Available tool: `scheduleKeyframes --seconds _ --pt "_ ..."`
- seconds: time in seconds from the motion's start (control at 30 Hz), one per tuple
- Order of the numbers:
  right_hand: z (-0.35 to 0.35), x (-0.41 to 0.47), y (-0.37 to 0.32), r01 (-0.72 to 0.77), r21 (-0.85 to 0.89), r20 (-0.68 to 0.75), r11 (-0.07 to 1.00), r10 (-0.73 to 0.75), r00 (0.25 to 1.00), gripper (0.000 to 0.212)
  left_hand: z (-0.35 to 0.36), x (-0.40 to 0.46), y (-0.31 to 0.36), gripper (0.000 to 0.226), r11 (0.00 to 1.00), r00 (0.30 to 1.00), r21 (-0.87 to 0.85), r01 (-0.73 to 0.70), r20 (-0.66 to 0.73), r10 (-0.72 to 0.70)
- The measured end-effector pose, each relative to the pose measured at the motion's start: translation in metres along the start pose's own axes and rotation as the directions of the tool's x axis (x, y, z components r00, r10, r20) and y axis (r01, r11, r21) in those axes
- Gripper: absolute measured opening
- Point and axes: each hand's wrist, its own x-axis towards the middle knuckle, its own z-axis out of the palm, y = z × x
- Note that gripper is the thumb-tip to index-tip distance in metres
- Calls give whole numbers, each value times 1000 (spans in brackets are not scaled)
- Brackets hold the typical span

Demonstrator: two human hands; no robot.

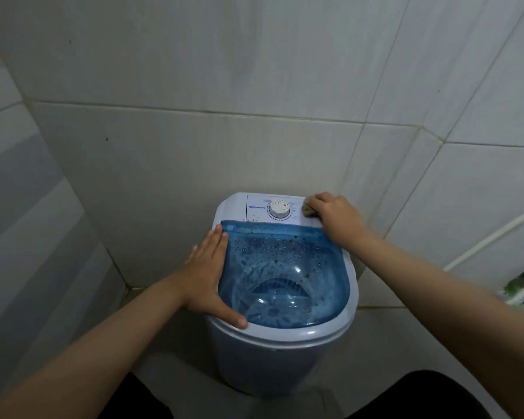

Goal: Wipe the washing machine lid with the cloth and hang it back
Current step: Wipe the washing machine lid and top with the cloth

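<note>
Nearest the camera, the person's left hand (208, 276) is lying flat and spread wide along the left rim of the washing machine (280, 355), its thumb touching the front edge – it is gripping nothing. Beside it, the translucent blue lid (288, 267) is sitting shut, beaded with droplets and brown specks. Farther back, the white dial (279, 208) is standing on the control panel (256, 207). At the panel's right end, the right hand (335, 217) is curling its grip around a tan cloth (307, 209) – pressing it down just before the tiled wall (194, 146).
</note>
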Motion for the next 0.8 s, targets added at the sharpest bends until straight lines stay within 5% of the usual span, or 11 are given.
scheduleKeyframes --seconds 0.23,0.33,0.5,0.8 --pt "-28 -42 -13 153 -122 214 981 -125 969 46 -1 -2 1 162 1000 1000 18 6 13 -6" --pt "-48 -29 -10 161 6 333 987 -153 930 41 -1 -2 1 163 1000 1000 12 5 13 -5" --pt "-39 27 -12 108 -63 94 992 -102 990 31 0 -1 1 162 1000 1000 3 -1 -4 1" --pt "1 20 -28 53 -235 50 971 -42 998 42 3 1 -3 162 1000 999 -8 -6 -32 6"
